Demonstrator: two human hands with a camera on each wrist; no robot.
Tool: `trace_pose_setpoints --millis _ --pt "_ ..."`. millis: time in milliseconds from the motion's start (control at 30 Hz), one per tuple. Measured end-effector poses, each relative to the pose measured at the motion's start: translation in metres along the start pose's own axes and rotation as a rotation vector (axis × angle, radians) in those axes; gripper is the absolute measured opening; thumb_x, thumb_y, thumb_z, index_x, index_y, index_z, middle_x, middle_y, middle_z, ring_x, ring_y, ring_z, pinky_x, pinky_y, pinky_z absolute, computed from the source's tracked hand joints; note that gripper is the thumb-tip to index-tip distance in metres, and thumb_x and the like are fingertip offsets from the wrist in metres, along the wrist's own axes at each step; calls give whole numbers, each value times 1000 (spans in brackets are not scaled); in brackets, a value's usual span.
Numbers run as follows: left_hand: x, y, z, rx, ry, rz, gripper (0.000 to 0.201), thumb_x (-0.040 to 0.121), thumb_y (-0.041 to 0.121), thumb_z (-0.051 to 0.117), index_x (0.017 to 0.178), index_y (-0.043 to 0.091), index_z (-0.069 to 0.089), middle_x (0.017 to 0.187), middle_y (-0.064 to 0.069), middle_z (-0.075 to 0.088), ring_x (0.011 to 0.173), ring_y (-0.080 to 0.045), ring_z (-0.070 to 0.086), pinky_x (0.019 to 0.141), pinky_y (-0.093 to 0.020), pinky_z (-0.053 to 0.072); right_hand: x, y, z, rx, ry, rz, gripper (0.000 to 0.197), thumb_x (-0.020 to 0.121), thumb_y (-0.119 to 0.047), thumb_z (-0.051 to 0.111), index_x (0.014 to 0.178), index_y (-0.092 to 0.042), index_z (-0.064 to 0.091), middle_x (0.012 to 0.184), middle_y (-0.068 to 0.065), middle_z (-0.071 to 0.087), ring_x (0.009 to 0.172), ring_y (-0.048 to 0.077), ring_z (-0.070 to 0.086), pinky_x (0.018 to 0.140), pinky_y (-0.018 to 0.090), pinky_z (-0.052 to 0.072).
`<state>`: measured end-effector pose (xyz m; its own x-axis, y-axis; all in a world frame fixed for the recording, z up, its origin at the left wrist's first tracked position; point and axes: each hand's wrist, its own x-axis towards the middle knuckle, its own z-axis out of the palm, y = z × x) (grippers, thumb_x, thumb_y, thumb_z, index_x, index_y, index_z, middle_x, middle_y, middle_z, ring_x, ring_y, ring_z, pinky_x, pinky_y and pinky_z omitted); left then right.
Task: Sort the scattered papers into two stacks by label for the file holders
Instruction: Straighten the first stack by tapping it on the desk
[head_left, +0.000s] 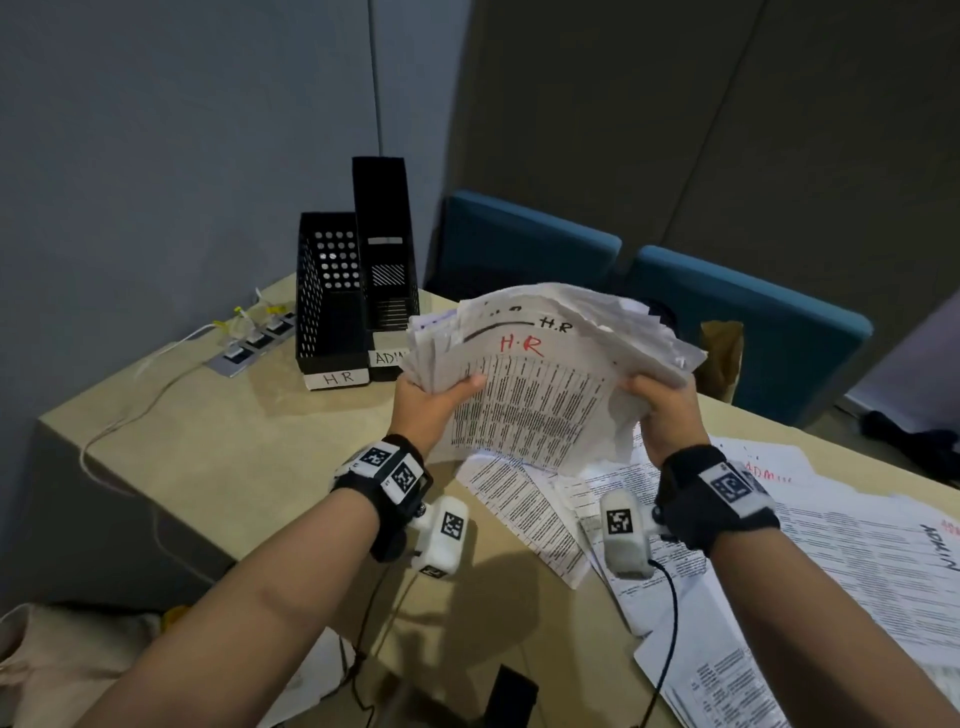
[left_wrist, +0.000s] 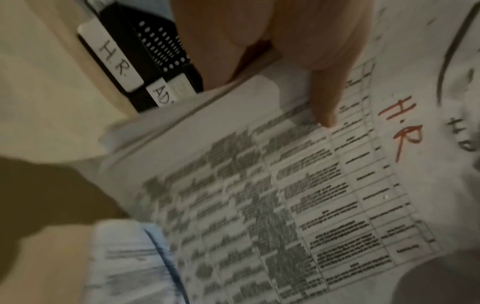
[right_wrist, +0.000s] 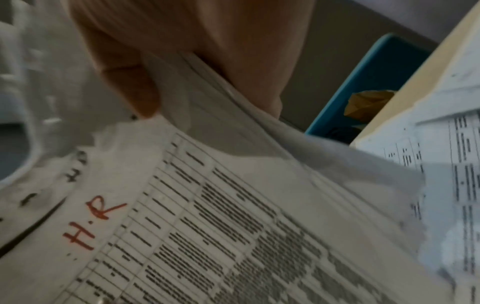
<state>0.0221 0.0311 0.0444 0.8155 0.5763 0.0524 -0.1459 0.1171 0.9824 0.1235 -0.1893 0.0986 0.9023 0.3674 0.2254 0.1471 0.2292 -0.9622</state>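
Below the fingers, lots of printed papers (head_left: 810, 545) are still loose on the table (head_left: 218, 447), some marked ADMIN, so I think the sorting is only partly done. Between both hands is the H.R stack (head_left: 540, 374), held up off the table: the left hand (head_left: 431, 400) pinches its left edge, the right hand (head_left: 665, 410) pinches its right edge, thumbs on top. Its long side runs from hand to hand, and its top edge points past the fingertips toward the H.R file holder (head_left: 330, 306) and the ADMIN file holder (head_left: 387, 249).

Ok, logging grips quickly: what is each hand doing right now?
Left hand: grips the left edge of the H.R paper stack.
Right hand: grips the same stack's right edge.
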Motion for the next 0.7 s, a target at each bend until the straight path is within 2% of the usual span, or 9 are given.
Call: trace_pose_setpoints --millis 100,167,233,300,367,433,533,633,700 --pt "0 -6 -12 52 -56 -67 52 72 4 81 121 7 61 108 -6 72 103 -18 70 79 -29 59 -5 0 -7 -161 -7 -45 46 67 -26 68 111 -15 60 96 -5 64 87 10 64 73 25 52" --pt "0 -12 -18 57 -74 -111 57 69 5 83 121 7 61 110 -7 72 103 -20 69 87 -35 58 -6 -5 -5 -203 74 -100 57 72 -34 67 124 -17 54 101 -7 60 90 4 62 75 19 52" --pt "-1 -13 -19 43 -74 -139 60 66 4 85 120 12 60 110 -6 72 103 -18 69 88 -35 56 -5 -13 1 -270 135 -176 47 83 -30 60 128 -18 52 100 -6 62 94 3 62 83 22 52" --pt "-1 -11 -18 53 -88 -137 61 64 5 85 119 13 60 109 -5 71 104 -17 68 87 -33 56 -2 -21 6 -385 146 -243 33 90 -30 54 122 -25 55 104 -1 65 100 13 63 90 33 53" --pt "-1 -8 -16 63 -110 -121 60 66 5 84 120 11 60 109 -4 71 103 -17 68 85 -31 57 2 -26 10 -506 122 -291 24 95 -27 51 117 -25 59 104 -6 65 99 8 61 91 34 52" --pt "-1 -5 -15 52 -121 -128 55 69 5 83 118 14 61 108 -4 72 102 -16 69 86 -32 56 7 -30 14 -601 88 -311 23 98 -22 47 115 -19 63 102 -12 63 96 0 59 89 30 51" --pt "-2 -2 -12 24 -107 -127 44 72 7 82 109 22 64 106 -1 74 99 -13 71 85 -29 55 14 -39 23 -750 17 -247 28 100 -24 43 118 -19 64 103 -5 64 98 12 60 90 37 50" --pt "0 1 -10 9 -62 -108 38 74 8 81 106 24 66 106 -2 74 101 -14 70 87 -30 54 17 -56 37 -1229 42 -212 37 101 -33 35 128 -22 58 121 2 59 115 22 53 100 45 35" --pt "1 3 -9 1 -51 -103 37 75 5 79 106 23 66 105 -1 74 99 -12 70 89 -30 54 13 -64 51 -1487 35 -327 47 101 -41 28 142 -23 42 143 3 46 134 23 38 109 53 20"
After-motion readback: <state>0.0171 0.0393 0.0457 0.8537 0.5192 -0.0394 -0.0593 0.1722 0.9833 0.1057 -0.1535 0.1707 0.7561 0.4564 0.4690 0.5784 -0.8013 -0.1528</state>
